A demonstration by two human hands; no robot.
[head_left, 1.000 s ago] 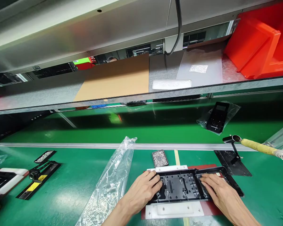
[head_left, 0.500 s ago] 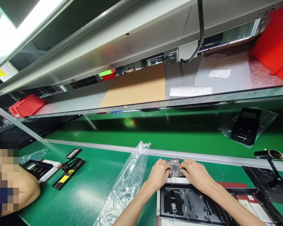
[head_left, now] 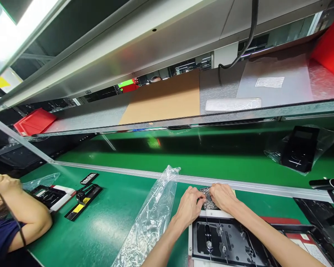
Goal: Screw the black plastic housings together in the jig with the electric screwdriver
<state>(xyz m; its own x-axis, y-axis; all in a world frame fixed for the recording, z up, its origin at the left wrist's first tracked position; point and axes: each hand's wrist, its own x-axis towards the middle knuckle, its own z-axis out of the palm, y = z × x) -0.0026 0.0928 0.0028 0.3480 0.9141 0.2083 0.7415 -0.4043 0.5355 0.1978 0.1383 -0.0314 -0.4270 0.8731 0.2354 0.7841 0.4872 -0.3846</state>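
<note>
Two hands, left [head_left: 189, 206] and right [head_left: 222, 196], pinch what appears to be a small screw tray [head_left: 208, 199] above a black plastic housing [head_left: 225, 243] on the green bench [head_left: 100, 230].

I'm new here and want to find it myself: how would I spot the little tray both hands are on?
Start at the green bench and the black plastic frame at its near edge. Just beyond it, the left hand and right hand meet on a small dark tray, alone in its glittering speckles.
</note>
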